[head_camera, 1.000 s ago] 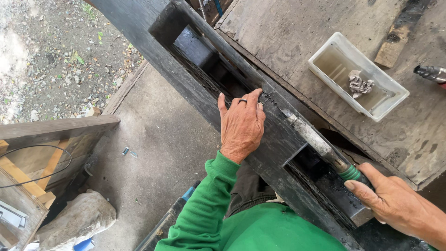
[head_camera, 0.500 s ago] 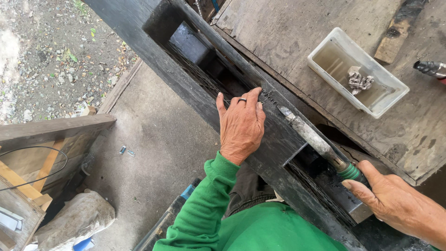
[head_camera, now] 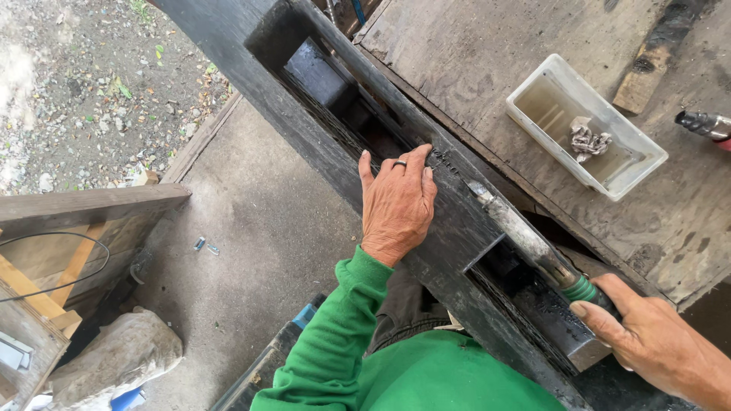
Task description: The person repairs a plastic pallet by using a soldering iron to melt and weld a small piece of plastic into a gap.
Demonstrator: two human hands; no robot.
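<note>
My left hand (head_camera: pixel 396 204) lies flat, fingers together, pressing on a long black wooden frame (head_camera: pixel 320 144) with slots cut through it; a ring sits on one finger. My right hand (head_camera: pixel 655 342) grips the green handle of a grey metal tool (head_camera: pixel 525 240) whose shaft lies along the frame's inner edge, its tip close to my left fingertips. Dark blocks (head_camera: pixel 324 76) show inside the slots. My green sleeve (head_camera: pixel 343 335) fills the lower middle.
A worn plywood bench top (head_camera: pixel 472 53) lies beyond the frame, bearing a white plastic tray (head_camera: pixel 640 164) with small metal pieces, a wood scrap (head_camera: pixel 643 80) and a tool tip (head_camera: pixel 704 122) at the right edge. Concrete floor (head_camera: pixel 259 228), gravel and wooden boards (head_camera: pixel 84 213) lie left.
My right hand and the tool slid slightly back and forth along the frame. My left hand stayed pressed in the same place.
</note>
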